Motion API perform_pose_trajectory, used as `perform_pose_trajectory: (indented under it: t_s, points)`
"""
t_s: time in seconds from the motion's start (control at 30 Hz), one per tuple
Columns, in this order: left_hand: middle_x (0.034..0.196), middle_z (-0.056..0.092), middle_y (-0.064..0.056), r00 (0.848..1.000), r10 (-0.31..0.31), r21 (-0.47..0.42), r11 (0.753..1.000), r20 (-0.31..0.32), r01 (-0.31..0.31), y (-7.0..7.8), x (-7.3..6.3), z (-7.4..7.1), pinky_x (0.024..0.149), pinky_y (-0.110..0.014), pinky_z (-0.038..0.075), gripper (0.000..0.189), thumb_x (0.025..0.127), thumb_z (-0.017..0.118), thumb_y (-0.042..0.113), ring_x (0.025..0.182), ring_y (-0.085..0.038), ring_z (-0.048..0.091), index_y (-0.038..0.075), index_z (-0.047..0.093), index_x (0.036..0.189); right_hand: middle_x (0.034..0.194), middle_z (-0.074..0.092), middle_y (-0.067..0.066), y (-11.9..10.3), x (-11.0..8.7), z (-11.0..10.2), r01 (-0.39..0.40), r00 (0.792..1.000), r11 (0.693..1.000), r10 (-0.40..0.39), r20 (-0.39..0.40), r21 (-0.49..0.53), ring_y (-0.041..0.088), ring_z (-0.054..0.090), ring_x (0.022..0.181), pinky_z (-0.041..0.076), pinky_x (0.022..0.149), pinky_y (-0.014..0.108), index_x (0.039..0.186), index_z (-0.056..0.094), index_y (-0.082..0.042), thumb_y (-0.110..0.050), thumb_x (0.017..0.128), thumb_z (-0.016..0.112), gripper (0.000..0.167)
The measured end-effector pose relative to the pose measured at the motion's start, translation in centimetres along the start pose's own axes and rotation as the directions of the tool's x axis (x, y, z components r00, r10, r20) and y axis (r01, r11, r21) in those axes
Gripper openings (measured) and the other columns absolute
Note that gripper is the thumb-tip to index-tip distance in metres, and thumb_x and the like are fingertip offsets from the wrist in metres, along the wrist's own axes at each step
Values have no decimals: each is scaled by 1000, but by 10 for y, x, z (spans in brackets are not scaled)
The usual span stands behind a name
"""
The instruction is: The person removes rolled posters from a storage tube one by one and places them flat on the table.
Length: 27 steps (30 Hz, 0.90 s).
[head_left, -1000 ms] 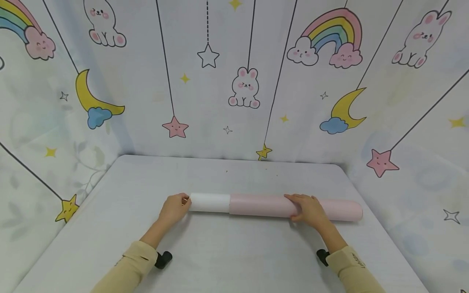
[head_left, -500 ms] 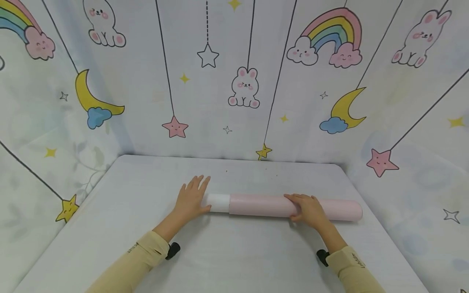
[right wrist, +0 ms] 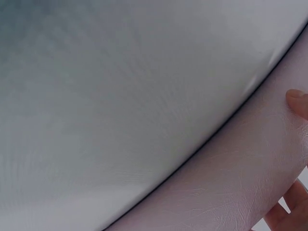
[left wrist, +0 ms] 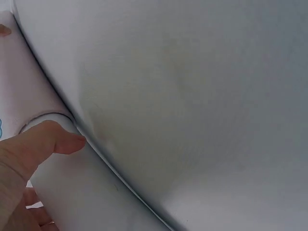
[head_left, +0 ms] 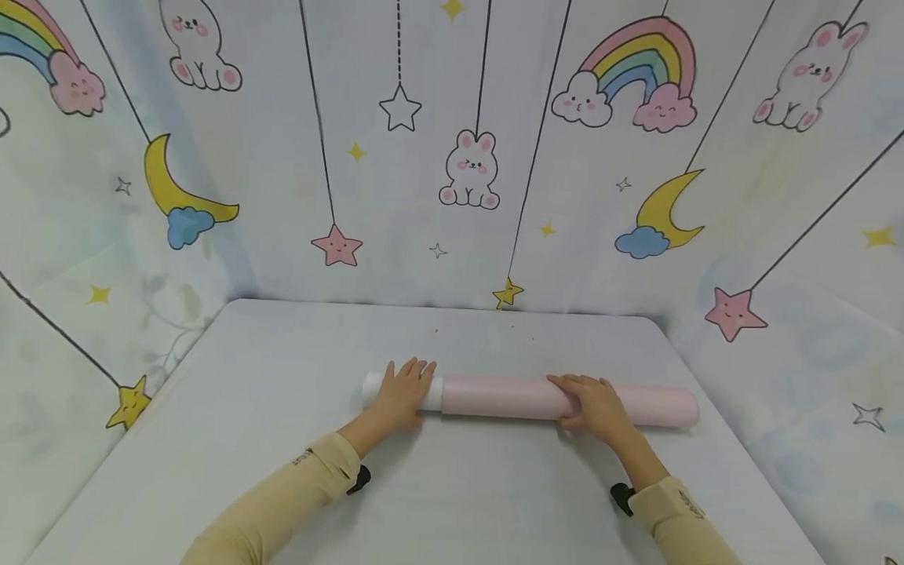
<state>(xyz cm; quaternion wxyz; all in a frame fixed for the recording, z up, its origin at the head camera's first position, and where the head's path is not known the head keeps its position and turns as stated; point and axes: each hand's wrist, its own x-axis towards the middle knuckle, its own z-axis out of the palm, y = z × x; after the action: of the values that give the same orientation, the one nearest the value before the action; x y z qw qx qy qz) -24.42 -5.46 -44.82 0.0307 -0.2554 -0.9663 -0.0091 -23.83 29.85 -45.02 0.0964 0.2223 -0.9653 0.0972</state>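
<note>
A long tube lies crosswise on the table; its pink section is longer and slightly wider than the white section on the left. My left hand grips the white section close to the seam, thumb on the near side and fingers over the far side. In the left wrist view the thumb lies against the white surface just beside the pink edge. Around the pink section's middle, my right hand holds on with the thumb in front. The right wrist view shows the creased pink surface.
The white table has rounded far corners and a few tiny specks near its back edge. Printed fabric with rabbits, moons and stars surrounds it on the back and sides.
My left hand has left the tube's far left end, opened with spread fingers, moved right and taken hold of the white section near the seam. The right hand and tube stay put.
</note>
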Motion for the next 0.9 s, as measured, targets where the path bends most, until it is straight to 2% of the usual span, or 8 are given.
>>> perform_pose_trajectory:
  t_s: [0.3, 0.53, 0.9]
  points:
    - [129, 47, -13, 1000, -7, -17, 1000, 28, 7, -8, 8, 7, 98, -53, 30, 85, 67, 80, 17, 121, -29, 42, 3, 35, 137, 118, 59, 13, -2, 0, 0, 2, 1000, 1000, -2, -4, 1, 34, 54, 108, 31, 88, 65, 125, 57, -13, -23, 59, 84, 72]
    - [115, 56, -13, 999, -4, -39, 999, 35, 6, -9, 11, 9, 83, -43, 43, 76, 65, 79, 13, 105, -29, 53, 3, 41, 130, 118, 59, 13, -1, 1, 0, 12, 1000, 1000, -12, -7, -7, 34, 53, 108, 31, 89, 64, 126, 57, -14, -22, 60, 84, 72]
    - [95, 61, -8, 999, 5, -42, 999, 39, -3, -9, 12, 11, 70, -39, 47, 54, 64, 81, 14, 85, -25, 59, 8, 52, 109, 118, 59, 13, -2, -1, -1, 16, 1000, 1000, -16, -12, -5, 34, 53, 108, 31, 89, 65, 126, 57, -14, -22, 61, 84, 70]
